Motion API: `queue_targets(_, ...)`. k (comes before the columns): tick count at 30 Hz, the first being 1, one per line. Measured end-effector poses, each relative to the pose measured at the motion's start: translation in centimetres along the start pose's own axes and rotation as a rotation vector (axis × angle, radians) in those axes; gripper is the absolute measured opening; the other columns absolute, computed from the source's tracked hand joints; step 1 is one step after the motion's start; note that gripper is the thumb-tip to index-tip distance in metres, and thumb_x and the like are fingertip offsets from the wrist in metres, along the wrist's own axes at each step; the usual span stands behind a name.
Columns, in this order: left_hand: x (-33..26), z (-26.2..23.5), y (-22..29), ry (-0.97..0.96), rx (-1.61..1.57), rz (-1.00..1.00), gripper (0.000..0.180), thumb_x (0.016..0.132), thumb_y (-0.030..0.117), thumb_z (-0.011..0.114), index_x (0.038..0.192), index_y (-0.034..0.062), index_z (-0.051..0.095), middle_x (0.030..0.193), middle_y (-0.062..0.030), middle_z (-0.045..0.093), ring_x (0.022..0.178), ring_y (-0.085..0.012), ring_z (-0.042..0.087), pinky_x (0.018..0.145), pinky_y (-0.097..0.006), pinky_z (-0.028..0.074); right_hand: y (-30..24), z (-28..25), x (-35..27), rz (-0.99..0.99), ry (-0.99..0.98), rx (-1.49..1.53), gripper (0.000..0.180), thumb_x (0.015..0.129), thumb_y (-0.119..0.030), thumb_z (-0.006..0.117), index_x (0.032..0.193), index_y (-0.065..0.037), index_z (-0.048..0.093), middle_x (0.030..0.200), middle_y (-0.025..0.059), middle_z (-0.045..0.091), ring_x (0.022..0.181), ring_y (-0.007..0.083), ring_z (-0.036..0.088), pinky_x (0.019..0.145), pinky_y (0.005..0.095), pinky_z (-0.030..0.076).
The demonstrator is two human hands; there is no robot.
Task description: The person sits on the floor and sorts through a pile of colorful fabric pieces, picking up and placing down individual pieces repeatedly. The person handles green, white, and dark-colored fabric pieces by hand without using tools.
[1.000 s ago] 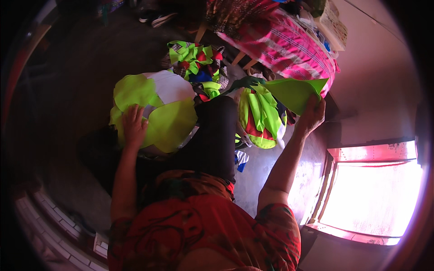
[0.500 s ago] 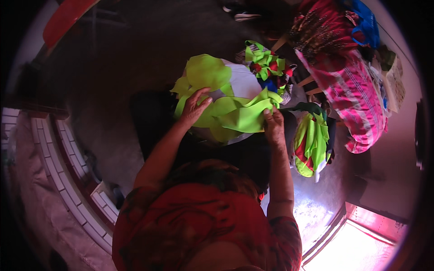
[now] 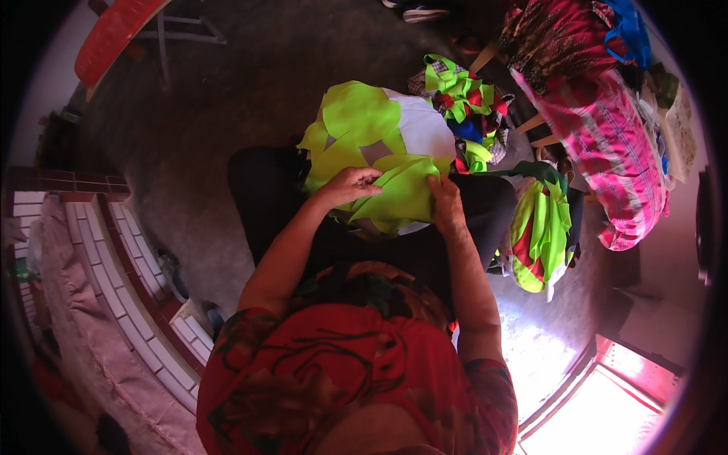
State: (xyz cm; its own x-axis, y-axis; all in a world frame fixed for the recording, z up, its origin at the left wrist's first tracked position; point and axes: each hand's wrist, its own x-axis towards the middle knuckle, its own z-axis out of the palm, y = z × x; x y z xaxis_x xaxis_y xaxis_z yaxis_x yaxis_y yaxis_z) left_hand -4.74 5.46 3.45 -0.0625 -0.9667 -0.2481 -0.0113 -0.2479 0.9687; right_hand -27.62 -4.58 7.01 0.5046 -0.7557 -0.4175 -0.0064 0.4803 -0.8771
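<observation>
Beyond the fingers and off to their right, the pink checked bag (image 3: 607, 152) is the biggest thing in view, slumped on the floor with a dark red patterned bundle (image 3: 565, 34) above it. The grey concrete floor (image 3: 227, 98) spreads out ahead of and to the left of both hands. Far to the left of the fingers runs a tiled ledge (image 3: 129, 303), and well ahead of them, up in the left corner, stands a red stool (image 3: 114, 34).

Directly under the fingertips sits the stack of neon yellow-green fabric pieces (image 3: 356, 129), resting on the person's lap over a white cloth (image 3: 421, 129) (its far edge shows just past the green). To the right of the right fingers hangs a dark bag of green and red cloth (image 3: 542, 227), and ahead of them to the right lies a heap of mixed scraps (image 3: 459, 95).

The top green piece (image 3: 402, 193) lies between the two hands. The left hand (image 3: 350, 186) is curled, its fingers (image 3: 371, 180) pinched onto the piece's left edge. The right hand (image 3: 446, 205) presses on the right edge, fingers (image 3: 434, 182) bent down over the cloth; whether they grip it or only press cannot be told.
</observation>
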Motion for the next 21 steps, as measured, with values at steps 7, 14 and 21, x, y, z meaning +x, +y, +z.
queue_targets(7, 0.9, -0.5, -2.1, 0.069, 0.208, 0.055, 0.013, 0.087, 0.01, 0.066, 0.088, -0.0006, 0.059, 0.072, 0.004, 0.055, 0.067, -0.0055, 0.049, 0.063, -0.024, 0.042, 0.5, -1.1, 0.5, -0.265, 0.221, -0.311, 0.026, 0.097, -0.021, 0.054, 0.106, 0.002, 0.062, 0.092, 0.0023, 0.063, 0.083, 0.0077, 0.052, 0.074, 0.0244, 0.044)
queue_targets(14, 0.1, -1.4, -1.6, 0.117, 0.119, -0.092, 0.01, 0.086, 0.01, 0.063, 0.09, 0.0016, 0.062, 0.074, 0.0045, 0.056, 0.069, -0.0047, 0.051, 0.065, -0.022, 0.042, -3.4, -5.0, -0.9, -0.547, 0.275, 0.382, 0.029, 0.099, -0.022, 0.049, 0.119, -0.002, 0.056, 0.11, 0.0093, 0.063, 0.096, 0.0181, 0.062, 0.084, 0.0328, 0.05)
queue_targets(21, -1.2, -2.0, 0.3, 0.15, -0.039, -0.14, 0.03, 0.085, 0.009, 0.063, 0.114, 0.0, 0.06, 0.089, -0.0009, 0.064, 0.081, -0.0072, 0.058, 0.072, -0.022, 0.045, -2.9, -5.6, -0.8, -0.55, 0.27, 0.46, 0.029, 0.099, -0.02, 0.049, 0.121, -0.001, 0.053, 0.113, 0.011, 0.062, 0.101, 0.0221, 0.061, 0.091, 0.0356, 0.048)
